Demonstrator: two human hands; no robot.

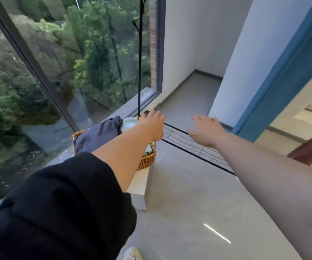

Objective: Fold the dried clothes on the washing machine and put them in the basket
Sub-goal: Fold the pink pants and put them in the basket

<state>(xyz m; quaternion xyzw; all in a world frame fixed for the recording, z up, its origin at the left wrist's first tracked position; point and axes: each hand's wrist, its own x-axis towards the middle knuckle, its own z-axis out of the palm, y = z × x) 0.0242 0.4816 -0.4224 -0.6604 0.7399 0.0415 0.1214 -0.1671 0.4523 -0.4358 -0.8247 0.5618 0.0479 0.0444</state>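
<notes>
A woven wicker basket [147,159] stands on a low ledge beside the window, partly behind my left forearm. Inside it lie a dark blue-grey garment [97,136] and a pale mint cloth [129,123]. My left hand [154,124] stretches out above the basket's far end with fingers straight, holding nothing. Further right, my right hand [205,129] reaches forward over the floor, fingers spread and empty. No washing machine is in view.
A large window [57,72] fills the left side. A thin black pole [140,59] rises just behind the basket. Dark rails of a low rack [190,145] run across the grey floor [189,203]. A blue door frame [275,79] stands at the right.
</notes>
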